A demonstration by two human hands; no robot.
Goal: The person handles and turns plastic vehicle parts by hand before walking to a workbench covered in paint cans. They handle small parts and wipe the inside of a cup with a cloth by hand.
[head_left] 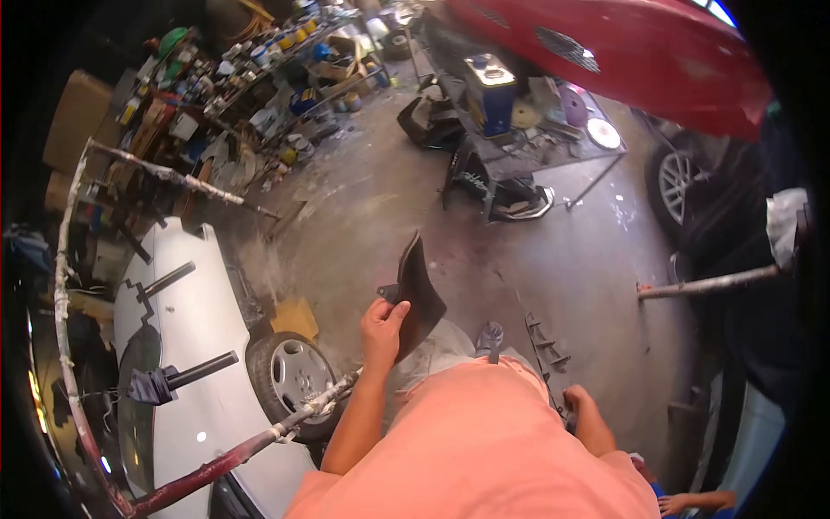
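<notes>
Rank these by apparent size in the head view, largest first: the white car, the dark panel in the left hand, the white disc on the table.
1. White car
2. Dark panel, held near the camera
3. White disc, farther away

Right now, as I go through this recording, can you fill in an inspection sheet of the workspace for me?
Surface: grey floor, stained and scuffed in places.
Job's things: dark curved panel, held up off the floor; dark slatted strip, close to the right hand.
Clutter: yellow cans among crowded small items; blue tin on the worktable.
Hands: left hand grips the panel's edge; right hand low, its grip unclear.
Cables: nothing seen clearly.
Surroundings: white car body with wheel; red panel; another person's arm at lower right.
</notes>
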